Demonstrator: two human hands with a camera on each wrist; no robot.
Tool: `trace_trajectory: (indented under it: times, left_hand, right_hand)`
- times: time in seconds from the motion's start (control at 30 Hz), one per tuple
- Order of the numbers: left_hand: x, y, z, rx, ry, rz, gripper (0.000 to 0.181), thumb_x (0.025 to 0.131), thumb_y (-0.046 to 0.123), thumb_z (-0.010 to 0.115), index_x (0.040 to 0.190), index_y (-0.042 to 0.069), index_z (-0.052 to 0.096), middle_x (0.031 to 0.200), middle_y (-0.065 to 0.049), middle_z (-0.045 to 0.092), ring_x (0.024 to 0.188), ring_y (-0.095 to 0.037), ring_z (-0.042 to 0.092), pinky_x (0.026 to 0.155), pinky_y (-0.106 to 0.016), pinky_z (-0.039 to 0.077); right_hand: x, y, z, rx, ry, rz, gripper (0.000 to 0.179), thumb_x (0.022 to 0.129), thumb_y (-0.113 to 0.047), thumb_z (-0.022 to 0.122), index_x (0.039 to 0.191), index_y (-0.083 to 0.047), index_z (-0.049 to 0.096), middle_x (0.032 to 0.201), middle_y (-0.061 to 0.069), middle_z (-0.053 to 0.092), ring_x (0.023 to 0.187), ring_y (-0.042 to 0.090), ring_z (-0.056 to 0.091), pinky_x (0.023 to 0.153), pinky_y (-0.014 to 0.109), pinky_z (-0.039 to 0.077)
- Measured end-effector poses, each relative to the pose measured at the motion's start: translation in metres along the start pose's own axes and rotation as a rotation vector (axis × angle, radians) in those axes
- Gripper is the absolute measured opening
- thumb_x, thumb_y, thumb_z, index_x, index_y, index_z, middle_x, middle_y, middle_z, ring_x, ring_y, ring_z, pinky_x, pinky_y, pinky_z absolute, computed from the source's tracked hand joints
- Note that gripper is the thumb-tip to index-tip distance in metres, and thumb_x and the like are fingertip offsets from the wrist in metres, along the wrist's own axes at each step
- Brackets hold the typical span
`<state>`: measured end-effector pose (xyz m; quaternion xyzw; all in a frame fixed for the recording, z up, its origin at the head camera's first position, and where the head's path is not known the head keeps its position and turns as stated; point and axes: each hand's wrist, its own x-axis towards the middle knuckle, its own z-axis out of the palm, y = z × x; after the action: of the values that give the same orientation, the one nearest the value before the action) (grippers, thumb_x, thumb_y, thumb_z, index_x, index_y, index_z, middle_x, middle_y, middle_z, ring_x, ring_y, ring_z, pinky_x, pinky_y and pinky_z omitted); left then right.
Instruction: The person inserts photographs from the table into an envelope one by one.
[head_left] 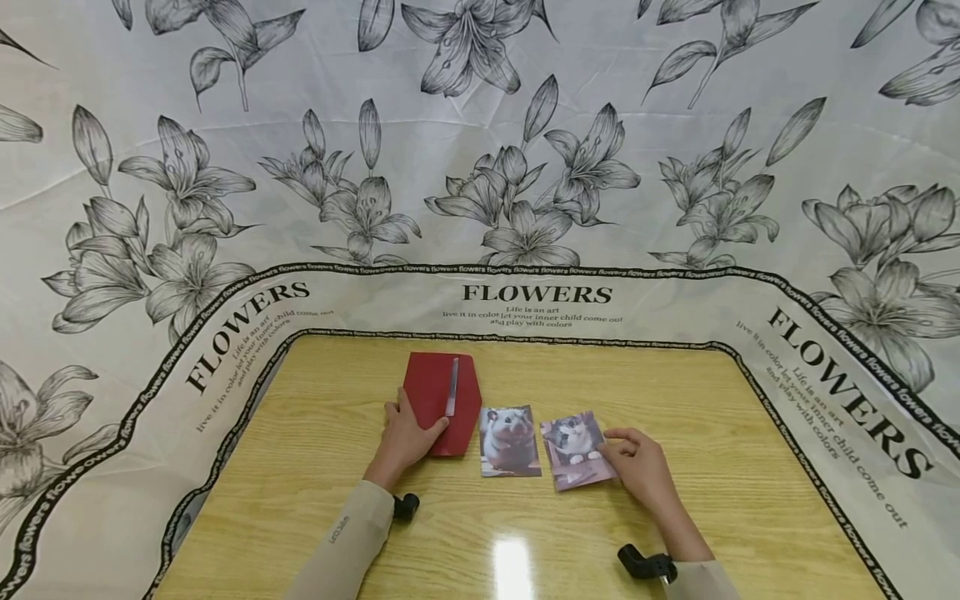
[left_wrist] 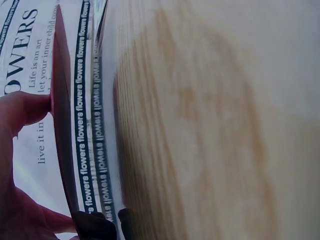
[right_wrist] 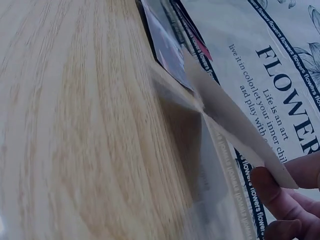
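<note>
My left hand (head_left: 406, 436) grips the lower left part of a red envelope (head_left: 429, 392), thumb across its lower edge and fingers along its left side. A narrow silvery strip (head_left: 453, 385) runs down the envelope's face. In the left wrist view the envelope (left_wrist: 62, 110) shows edge-on, raised over the table. Between thumb and finger my right hand (head_left: 643, 468) pinches the right edge of a cat picture card (head_left: 572, 442). That card (right_wrist: 235, 125) is tilted up from the wood in the right wrist view. A hamster picture card (head_left: 510, 442) lies between the envelope and the cat card.
The pale wooden table (head_left: 712, 400) has a bright glare spot at its front. A white flower-printed cloth (head_left: 540, 308) with black lettering borders the back and both sides. Black wrist mounts (head_left: 647, 563) sit by both sleeves.
</note>
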<state>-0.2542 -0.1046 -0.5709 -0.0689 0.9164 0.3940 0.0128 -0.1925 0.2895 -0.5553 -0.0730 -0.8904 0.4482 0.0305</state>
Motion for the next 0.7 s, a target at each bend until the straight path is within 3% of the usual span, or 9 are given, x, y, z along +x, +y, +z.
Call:
trace_trajectory:
  times: [0.23,0.47,0.7]
  left_hand:
    - [-0.001,0.001,-0.001,-0.011,-0.003,-0.003,0.115,0.095,0.050,0.078,0.170,-0.003,0.009,0.153,-0.035,0.032,0.113,-0.050,0.059,0.099,-0.063,0.050]
    - [-0.002,0.002,-0.002,-0.027,-0.005,-0.008,0.117,0.094,0.052,0.078,0.171,-0.003,0.009,0.152,-0.035,0.033,0.114,-0.049,0.059,0.099,-0.062,0.050]
    - [-0.002,0.002,-0.003,-0.029,-0.004,-0.007,0.117,0.094,0.052,0.078,0.171,-0.002,0.009,0.152,-0.035,0.033,0.114,-0.050,0.059,0.099,-0.062,0.051]
  right_hand:
    - [0.007,-0.009,0.005,0.090,0.088,-0.008,0.037,0.103,-0.024,0.076,0.131,-0.001,0.072,0.080,0.002,0.076,0.066,0.012,0.058,0.062,0.027,0.043]
    - [0.018,-0.017,0.016,0.163,0.187,-0.048,0.030,0.100,-0.019,0.080,0.125,-0.003,0.075,0.078,0.005,0.076,0.057,0.011,0.052,0.053,0.026,0.040]
    - [0.028,-0.031,0.032,0.222,0.213,-0.097,0.028,0.099,-0.015,0.081,0.122,-0.001,0.076,0.079,0.011,0.077,0.055,0.007,0.052,0.052,0.022,0.040]
